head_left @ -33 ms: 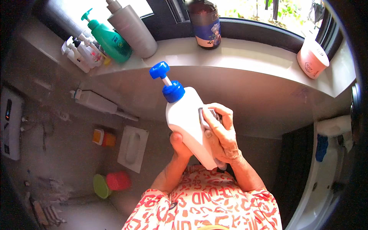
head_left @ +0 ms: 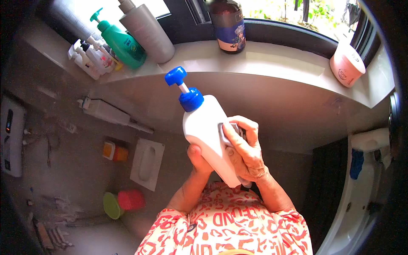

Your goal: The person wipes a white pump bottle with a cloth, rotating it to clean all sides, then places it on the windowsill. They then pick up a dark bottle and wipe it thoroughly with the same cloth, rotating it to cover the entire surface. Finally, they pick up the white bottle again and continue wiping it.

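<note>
White pump bottle [head_left: 210, 136] mid-wipe: left hand [head_left: 199, 157] clasps its base, right hand [head_left: 244, 148] presses a cloth [head_left: 227, 129]; next, turn it.

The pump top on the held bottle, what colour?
Blue, on the white bottle; pump top shows in the head view.

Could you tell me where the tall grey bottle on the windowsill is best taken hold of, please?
Take the grey bottle around its straight round body, coming from its right, window side. The green pump bottle crowds its left, and the body gives a surer grip than the narrow top.

white bottle [head_left: 208, 131], blue pump [head_left: 182, 89], green bottle [head_left: 121, 42]
</note>
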`<state>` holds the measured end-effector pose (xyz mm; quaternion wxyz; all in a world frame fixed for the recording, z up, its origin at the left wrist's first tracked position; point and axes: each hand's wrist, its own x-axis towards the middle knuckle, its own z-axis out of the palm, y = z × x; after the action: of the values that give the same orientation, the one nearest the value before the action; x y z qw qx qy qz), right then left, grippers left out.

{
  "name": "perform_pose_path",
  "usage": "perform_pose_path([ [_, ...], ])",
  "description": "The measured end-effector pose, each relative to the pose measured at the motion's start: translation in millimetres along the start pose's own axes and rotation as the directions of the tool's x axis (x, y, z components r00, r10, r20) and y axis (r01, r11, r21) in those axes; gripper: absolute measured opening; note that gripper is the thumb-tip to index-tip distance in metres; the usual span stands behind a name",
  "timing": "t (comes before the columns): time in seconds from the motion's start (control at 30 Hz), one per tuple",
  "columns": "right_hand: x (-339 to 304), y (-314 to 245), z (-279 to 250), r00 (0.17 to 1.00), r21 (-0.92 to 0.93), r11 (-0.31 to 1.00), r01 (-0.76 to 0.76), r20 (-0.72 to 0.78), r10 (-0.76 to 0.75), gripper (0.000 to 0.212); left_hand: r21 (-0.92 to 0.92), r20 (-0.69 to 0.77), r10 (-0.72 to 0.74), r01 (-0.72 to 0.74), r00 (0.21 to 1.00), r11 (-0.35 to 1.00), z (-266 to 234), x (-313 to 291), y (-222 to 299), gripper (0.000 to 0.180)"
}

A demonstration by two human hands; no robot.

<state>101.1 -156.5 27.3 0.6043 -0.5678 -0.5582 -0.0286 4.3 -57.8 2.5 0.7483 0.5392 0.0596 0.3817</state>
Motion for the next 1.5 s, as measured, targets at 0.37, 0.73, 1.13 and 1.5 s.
perform_pose_path([
  [0.37,4,-11,1,0.992,-0.105,0.987,0.124,0.014,-0.123,0.046,-0.672,0.128,0.247,-0.099,0.960,0.734,-10,12,-13,0.092],
  [0.73,15,-7,5,0.975,-0.078,0.971,0.224,0.014,-0.224,0.051,-0.272,-0.096,-0.182,0.150,0.979,0.950,8,9,8,0.080],
  [1.13,-15,-16,5,0.988,-0.102,0.984,0.145,0.062,-0.139,0.034,-0.314,-0.099,-0.161,0.123,0.982,0.941,-3,11,-4,0.096],
  [1.5,-14,21,7,0.962,-0.012,0.962,-0.273,0.008,0.273,0.035,-0.049,-0.236,0.094,-0.108,0.967,0.993,-4,15,-2,0.086],
])
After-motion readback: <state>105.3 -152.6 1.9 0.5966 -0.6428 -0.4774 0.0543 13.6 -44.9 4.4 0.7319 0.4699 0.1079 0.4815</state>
